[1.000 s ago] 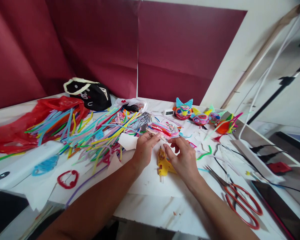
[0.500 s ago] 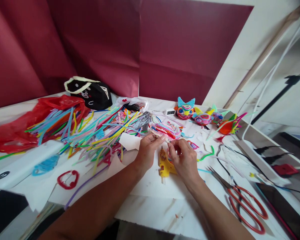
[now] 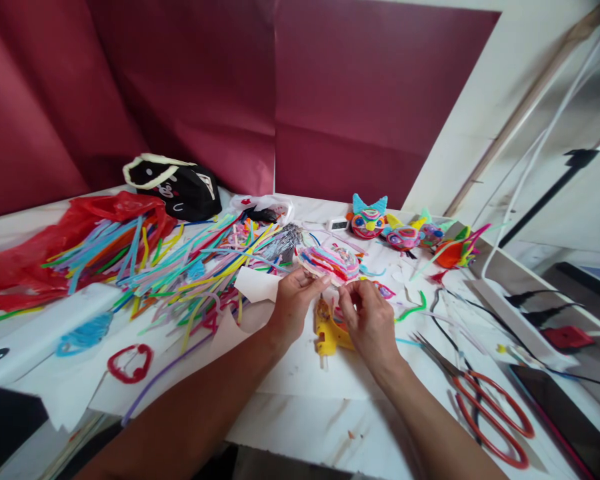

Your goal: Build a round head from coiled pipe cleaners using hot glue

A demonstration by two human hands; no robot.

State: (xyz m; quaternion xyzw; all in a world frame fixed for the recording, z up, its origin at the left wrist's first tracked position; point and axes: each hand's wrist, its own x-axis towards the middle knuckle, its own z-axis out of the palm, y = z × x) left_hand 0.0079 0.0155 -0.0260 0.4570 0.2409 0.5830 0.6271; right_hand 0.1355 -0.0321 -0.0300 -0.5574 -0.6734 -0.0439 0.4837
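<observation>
My left hand (image 3: 294,301) is closed on the near edge of a round craft piece (image 3: 330,261) made of coiled pink, red and blue pipe cleaners, holding it just above the white table (image 3: 305,413). My right hand (image 3: 367,317) pinches the same piece at its lower right edge with thumb and fingertips. A yellow glue gun (image 3: 327,333) lies on the table directly under and between both hands.
A big heap of coloured pipe cleaners (image 3: 180,267) and a red plastic bag (image 3: 35,260) fill the left. A black pouch (image 3: 173,187) sits behind. Finished cat-face crafts (image 3: 370,219) line the back right. Red scissors (image 3: 485,407), a power strip (image 3: 520,320) and cables lie right.
My right hand has closed from spread fingers into a pinch on the piece's edge and moved slightly up toward it. My left hand keeps its hold.
</observation>
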